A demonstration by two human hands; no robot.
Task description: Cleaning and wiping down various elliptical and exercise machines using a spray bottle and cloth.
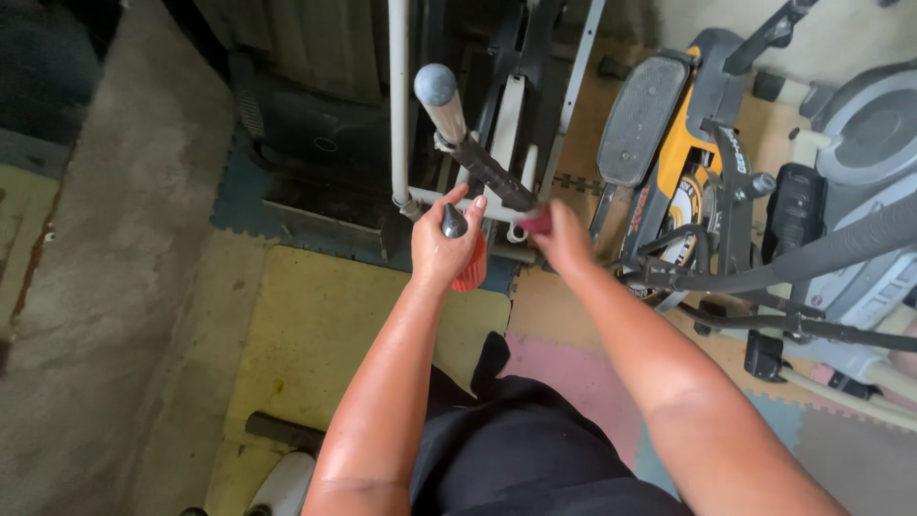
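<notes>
Left hand (447, 247) is gripping a red-handled tool (470, 268) w/ black knob, right hand (562, 237) is pinching a red bit at the black bar (492, 172) of the exercise frame (399, 105), fitting looking mid-way, not finished, above the yellow mat's (315, 325) top edge.

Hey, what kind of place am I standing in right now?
Probably a home gym or a workout corner in a garage. An elliptical trainer stands on coloured foam floor mats, and both hands hold another machine's handlebar beside a bare concrete floor.
</notes>
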